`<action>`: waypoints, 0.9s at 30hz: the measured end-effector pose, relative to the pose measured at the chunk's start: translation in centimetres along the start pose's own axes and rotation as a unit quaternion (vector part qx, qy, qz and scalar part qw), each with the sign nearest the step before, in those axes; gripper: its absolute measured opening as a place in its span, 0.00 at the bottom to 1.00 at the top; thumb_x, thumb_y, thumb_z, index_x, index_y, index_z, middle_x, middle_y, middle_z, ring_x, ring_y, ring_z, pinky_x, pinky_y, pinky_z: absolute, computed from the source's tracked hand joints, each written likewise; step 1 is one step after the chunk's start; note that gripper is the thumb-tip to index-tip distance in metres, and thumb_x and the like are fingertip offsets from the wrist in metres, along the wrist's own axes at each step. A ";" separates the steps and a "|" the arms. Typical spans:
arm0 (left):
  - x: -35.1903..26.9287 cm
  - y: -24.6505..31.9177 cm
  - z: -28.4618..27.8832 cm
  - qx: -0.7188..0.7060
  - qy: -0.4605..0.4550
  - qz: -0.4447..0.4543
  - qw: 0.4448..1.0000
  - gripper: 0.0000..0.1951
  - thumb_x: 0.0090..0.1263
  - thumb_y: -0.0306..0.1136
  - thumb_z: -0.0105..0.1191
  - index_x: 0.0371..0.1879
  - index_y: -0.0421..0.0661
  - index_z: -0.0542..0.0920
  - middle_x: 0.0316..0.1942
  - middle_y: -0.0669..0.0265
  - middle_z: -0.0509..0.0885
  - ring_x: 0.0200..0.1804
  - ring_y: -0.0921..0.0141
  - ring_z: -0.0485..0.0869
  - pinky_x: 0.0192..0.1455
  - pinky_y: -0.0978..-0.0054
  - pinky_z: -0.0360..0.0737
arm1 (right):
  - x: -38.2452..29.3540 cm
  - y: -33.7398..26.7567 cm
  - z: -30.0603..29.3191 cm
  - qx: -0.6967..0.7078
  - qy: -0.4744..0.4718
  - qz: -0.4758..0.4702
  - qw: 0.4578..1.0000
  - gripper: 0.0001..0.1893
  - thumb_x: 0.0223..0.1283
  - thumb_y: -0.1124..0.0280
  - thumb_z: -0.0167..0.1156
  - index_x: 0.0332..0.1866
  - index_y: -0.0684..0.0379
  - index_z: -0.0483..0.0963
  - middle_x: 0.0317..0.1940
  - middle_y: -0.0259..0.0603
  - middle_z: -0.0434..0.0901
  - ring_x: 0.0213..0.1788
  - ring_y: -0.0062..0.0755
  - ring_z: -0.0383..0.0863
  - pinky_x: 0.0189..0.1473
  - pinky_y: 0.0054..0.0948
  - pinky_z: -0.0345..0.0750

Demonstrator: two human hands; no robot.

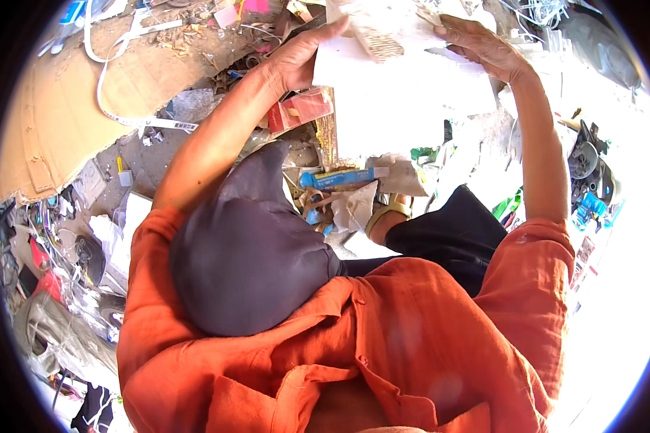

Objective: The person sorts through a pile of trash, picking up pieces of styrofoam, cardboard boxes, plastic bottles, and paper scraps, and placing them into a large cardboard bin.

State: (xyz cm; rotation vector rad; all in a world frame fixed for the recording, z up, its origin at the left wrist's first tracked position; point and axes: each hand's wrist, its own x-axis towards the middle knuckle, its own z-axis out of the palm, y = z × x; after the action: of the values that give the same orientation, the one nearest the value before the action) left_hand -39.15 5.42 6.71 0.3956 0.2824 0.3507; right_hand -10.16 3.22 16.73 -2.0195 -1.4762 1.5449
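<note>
Overexposed white sheets of card or paper (390, 81) lie between my two hands. My left hand (300, 57) grips their left edge, its thumb along the top and its other fingers mostly hidden. At the upper right, my right hand (484, 48) holds the opposite side, fingers bent inward. A torn corrugated cardboard piece (379, 44) shows its ridges on top of the sheets. Just below my left hand is a red box (303, 110) with a clear-looking face. Glare hides where one white layer ends and another begins.
Scrap covers the ground. A large brown cardboard sheet (76, 113) with a white strap (102, 92) lies at left. A blue printed carton (338, 178) and torn cardboard (399, 174) are near my sandalled foot (387, 219). Dark plastic parts (590, 162) lie at right.
</note>
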 end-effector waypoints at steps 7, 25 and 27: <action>-0.7 -1.1 -1.0 -0.040 0.068 0.026 0.997 0.31 0.56 0.39 0.65 0.56 0.39 0.68 0.52 0.56 0.77 0.53 0.63 0.78 0.56 0.60 0.77 | 2.3 0.1 3.5 -0.087 0.031 -0.089 0.992 0.44 0.50 0.48 0.64 0.65 0.68 0.57 0.59 0.55 0.68 0.58 0.36 0.72 0.61 0.28 0.69; -0.6 0.3 -2.2 -0.060 0.107 0.058 0.991 0.21 0.59 0.30 0.58 0.49 0.34 0.72 0.43 0.54 0.81 0.41 0.65 0.84 0.45 0.66 0.83 | -0.9 -3.5 3.7 -0.247 0.099 -0.123 0.956 0.31 0.47 0.58 0.66 0.57 0.63 0.70 0.52 0.44 0.76 0.54 0.34 0.75 0.58 0.30 0.70; 0.2 -0.4 -2.3 -0.044 0.159 0.062 0.984 0.21 0.58 0.31 0.58 0.48 0.33 0.73 0.42 0.54 0.81 0.39 0.65 0.84 0.43 0.68 0.83 | -1.5 -4.6 6.1 -0.247 0.029 -0.132 0.959 0.33 0.45 0.57 0.68 0.57 0.63 0.70 0.52 0.45 0.76 0.53 0.36 0.77 0.56 0.31 0.72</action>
State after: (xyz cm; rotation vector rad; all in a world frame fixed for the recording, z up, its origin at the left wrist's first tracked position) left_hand -39.62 5.88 4.49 0.2694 0.5536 0.5488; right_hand -17.75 1.88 18.03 -1.9634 -2.1720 1.0766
